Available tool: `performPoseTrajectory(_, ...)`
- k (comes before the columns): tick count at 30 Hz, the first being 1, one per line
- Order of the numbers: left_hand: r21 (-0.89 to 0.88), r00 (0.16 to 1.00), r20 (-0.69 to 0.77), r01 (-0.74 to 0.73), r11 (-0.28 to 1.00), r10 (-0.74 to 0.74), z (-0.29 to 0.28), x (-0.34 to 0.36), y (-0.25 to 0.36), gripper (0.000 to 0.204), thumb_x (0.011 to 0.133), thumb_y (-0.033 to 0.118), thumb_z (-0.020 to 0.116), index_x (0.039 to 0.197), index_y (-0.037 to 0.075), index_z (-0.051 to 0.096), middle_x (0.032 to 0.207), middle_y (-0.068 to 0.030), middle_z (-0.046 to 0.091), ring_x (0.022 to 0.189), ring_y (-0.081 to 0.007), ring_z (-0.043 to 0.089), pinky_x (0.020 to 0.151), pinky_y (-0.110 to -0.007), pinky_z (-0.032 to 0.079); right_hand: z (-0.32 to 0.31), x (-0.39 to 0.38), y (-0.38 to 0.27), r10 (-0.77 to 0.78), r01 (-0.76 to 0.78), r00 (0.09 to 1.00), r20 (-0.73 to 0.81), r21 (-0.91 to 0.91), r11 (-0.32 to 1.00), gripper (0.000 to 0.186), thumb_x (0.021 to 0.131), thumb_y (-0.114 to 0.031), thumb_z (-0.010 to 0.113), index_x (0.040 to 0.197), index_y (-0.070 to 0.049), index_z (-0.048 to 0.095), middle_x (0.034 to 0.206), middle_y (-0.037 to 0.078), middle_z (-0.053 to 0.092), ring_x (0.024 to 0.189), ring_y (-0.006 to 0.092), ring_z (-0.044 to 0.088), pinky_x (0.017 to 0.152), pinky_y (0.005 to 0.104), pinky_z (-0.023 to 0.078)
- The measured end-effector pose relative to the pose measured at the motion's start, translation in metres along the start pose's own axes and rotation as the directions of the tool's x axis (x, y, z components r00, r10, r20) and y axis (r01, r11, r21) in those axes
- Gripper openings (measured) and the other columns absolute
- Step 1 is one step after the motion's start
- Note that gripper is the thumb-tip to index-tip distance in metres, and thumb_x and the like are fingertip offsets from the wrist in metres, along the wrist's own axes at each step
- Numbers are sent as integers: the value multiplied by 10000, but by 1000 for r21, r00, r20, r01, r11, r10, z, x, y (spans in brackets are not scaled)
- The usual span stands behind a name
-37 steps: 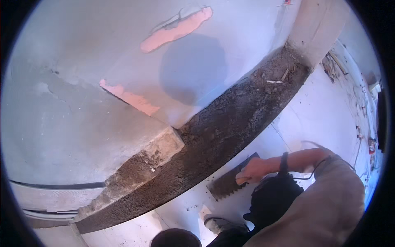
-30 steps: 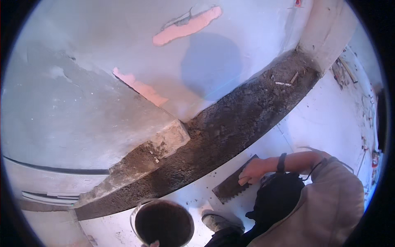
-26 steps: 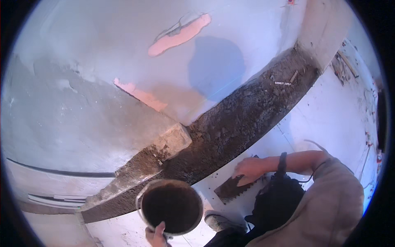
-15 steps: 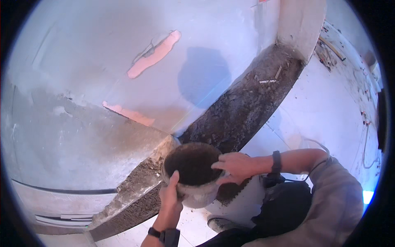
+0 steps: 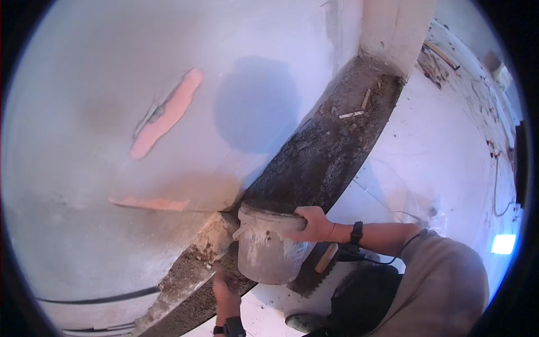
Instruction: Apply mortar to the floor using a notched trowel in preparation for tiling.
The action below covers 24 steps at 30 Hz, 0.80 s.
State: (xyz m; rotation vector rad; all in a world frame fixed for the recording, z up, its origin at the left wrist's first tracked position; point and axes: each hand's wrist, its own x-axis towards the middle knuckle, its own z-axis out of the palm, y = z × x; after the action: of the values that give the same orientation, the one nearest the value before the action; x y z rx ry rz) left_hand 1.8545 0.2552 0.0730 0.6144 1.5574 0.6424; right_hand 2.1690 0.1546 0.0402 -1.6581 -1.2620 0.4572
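Observation:
A grey, plaster-smeared bucket [image 5: 266, 253] hangs in front of me, tipped away so that I see its side and not its inside. My right hand [image 5: 313, 224] grips its rim on the right, fingers wrapped over the edge. Below and left of the bucket is my left hand [image 5: 225, 289], slightly blurred, apart from the bucket, its fingers extended and nothing visible in them. Beyond the bucket's mouth runs a ledge [image 5: 314, 163] covered with dark, rough mortar. A notched trowel [image 5: 325, 258] with a wooden handle lies just right of the bucket, partly hidden by it.
A pale wall [image 5: 151, 45] with pink patches [image 5: 168, 115] rises on the left. Broken masonry [image 5: 210, 241] forms a corner beside the bucket. Small light strips [image 5: 351, 114] lie on the ledge's far end. White floor [image 5: 426, 140] and scattered debris [image 5: 435, 67] lie to the right.
The bucket has tipped away from me, hiding its dark contents. My left hand has let go of the rim and dropped lower. The view has shifted, and the trowel's handle now shows.

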Motion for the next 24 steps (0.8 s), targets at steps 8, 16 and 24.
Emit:
performPoseTrajectory(8,-84,854,480,-184,979,201,42,43,-118,607,937,542,346,1382,140,444,1412,-88,452,1281,-307,434,1033,-532,362,-13,-11,40,184,-189,982,53,137,972,603,655,-531,789,840,18,620,693,214,614,646,361,637,606,402,502)
performPoseTrajectory(16,-150,939,263,-187,971,221,127,14,-23,781,871,425,642,1448,64,260,1399,-137,404,1237,-289,440,1004,-436,389,-34,1,80,664,-584,747,30,506,635,571,721,-490,766,933,16,609,847,96,641,800,186,604,695,330,481)
performPoseTrajectory(24,187,929,231,-332,924,287,244,-23,36,773,868,342,694,1404,-13,266,1393,-208,355,1243,-293,408,1012,-422,383,-33,39,136,816,-390,574,-70,853,347,446,870,-396,637,1055,8,608,894,59,622,807,120,569,724,280,466)
